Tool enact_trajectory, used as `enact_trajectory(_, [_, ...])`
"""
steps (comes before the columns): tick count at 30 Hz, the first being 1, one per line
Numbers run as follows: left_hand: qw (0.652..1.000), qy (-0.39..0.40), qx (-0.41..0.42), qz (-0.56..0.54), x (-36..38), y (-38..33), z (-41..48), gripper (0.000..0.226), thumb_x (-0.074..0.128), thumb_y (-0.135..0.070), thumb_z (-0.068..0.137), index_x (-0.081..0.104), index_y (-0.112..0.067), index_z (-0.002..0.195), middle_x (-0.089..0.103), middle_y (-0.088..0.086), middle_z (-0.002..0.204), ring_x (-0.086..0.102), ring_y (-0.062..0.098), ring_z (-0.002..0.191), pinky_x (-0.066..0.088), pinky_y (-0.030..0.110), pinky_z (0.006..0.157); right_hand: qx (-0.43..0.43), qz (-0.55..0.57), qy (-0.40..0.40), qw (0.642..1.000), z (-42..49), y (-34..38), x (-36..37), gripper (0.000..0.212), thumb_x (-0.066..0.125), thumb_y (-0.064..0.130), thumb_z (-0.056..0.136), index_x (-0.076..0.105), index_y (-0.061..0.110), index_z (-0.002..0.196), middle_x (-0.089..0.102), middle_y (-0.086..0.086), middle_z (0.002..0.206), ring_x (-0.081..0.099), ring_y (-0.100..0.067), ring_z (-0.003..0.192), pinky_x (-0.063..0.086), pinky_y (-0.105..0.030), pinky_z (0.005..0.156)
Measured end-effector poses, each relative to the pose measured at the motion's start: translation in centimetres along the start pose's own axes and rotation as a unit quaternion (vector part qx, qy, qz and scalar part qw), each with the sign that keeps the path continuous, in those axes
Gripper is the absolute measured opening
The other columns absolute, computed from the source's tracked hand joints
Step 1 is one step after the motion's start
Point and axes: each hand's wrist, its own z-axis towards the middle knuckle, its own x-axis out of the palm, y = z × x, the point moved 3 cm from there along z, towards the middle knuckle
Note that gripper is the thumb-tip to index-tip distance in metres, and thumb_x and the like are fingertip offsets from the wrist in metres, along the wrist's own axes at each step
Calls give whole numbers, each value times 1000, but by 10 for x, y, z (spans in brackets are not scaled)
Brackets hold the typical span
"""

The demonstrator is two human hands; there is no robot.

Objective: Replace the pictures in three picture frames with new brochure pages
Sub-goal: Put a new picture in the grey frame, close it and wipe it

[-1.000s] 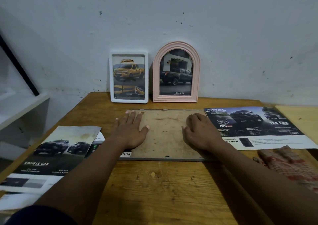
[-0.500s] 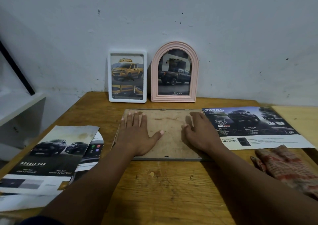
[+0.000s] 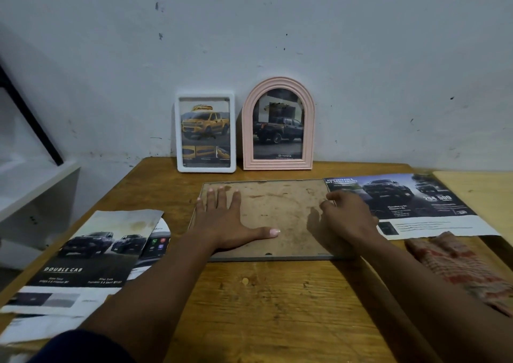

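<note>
Face down at the middle of the table (image 3: 263, 307): flat picture frame (image 3: 277, 212), brown backing up. Pressed on its left half, left hand (image 3: 224, 223), fingers straight and spread. At its right edge, right hand (image 3: 347, 218), fingers bent onto the backing; grip impossible to tell. Upright at the far edge: white frame (image 3: 205, 133), pink arched frame (image 3: 278, 125). Flanking: left brochure page (image 3: 91, 251), right brochure page (image 3: 410, 204).
</note>
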Motion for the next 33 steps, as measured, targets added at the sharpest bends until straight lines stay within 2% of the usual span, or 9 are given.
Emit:
enact_trajectory(4, [998, 9, -4, -63, -7, -12, 1, 147, 26, -111, 43, -13, -31, 160, -26, 8, 166, -29, 30, 150, -14, 55, 121, 20, 156, -13, 987, 2, 11, -35, 17, 62, 27, 94, 67, 25, 111, 66, 0, 115, 62, -22, 104, 54, -50, 92])
enact_trajectory(9, [971, 24, 72, -225, -37, -53, -3, 138, 31, -107, 53, -1, -29, 162, -7, -3, 170, -8, 27, 156, 3, 55, 124, -65, 292, -75, 951, 0, 69, -126, 15, 60, 14, 95, 74, 14, 100, 70, -1, 96, 64, -18, 87, 55, -37, 79])
enact_trajectory(12, [905, 62, 127, -400, -67, -95, -18, 119, 37, -101, 62, 20, -36, 160, 26, -4, 164, 30, 26, 148, 26, 48, 120, -125, 361, -44, 923, -12, 114, -168, 11, 58, 9, 96, 67, 7, 92, 64, -15, 89, 62, -21, 72, 52, -31, 67])
enact_trajectory(14, [853, 66, 147, -497, -94, -121, -32, 110, 31, -96, 68, 37, -29, 155, 49, 0, 145, 50, 26, 128, 38, 43, 107, -159, 371, -20, 915, -20, 140, -180, 11, 57, 11, 98, 66, 5, 96, 66, -22, 93, 68, -26, 78, 57, -31, 71])
enact_trajectory(17, [782, 39, 149, -604, -143, -133, -48, 90, 31, -92, 79, 74, -20, 112, 63, 13, 109, 60, 32, 99, 47, 44, 93, -192, 375, 20, 907, -29, 169, -177, 13, 58, 15, 99, 66, 5, 101, 69, -27, 108, 71, -35, 99, 59, -38, 90])
enact_trajectory(19, [755, 47, 161, -634, -171, -126, -54, 90, 33, -96, 73, 79, -24, 100, 68, 24, 114, 64, 43, 111, 47, 53, 103, -200, 384, 45, 900, -32, 181, -167, 15, 58, 19, 100, 65, 6, 104, 69, -25, 111, 71, -31, 102, 56, -39, 95])
enact_trajectory(22, [763, 78, 171, -619, -200, -101, -67, 95, 44, -92, 70, 75, -16, 118, 70, 21, 122, 68, 37, 111, 48, 54, 104, -202, 407, 86, 887, -35, 195, -151, 21, 56, 24, 101, 62, 7, 111, 69, -18, 112, 71, -26, 104, 55, -38, 97])
enact_trajectory(26, [828, 42, 123, -545, -220, -71, -80, 45, 65, -51, 89, 69, -14, 115, 67, 16, 104, 65, 28, 92, 56, 46, 88, -200, 391, 95, 893, -34, 198, -130, 21, 54, 31, 102, 64, 12, 104, 69, -15, 109, 69, -29, 109, 53, -43, 100])
enact_trajectory(33, [782, -48, 61, -618, -211, -15, -80, 30, 61, -24, 96, 61, -2, 117, 62, 18, 95, 65, 26, 79, 61, 36, 60, -160, 210, 33, 964, -31, 132, -86, 27, 50, 40, 100, 63, 15, 101, 68, -9, 113, 63, -25, 104, 51, -51, 97])
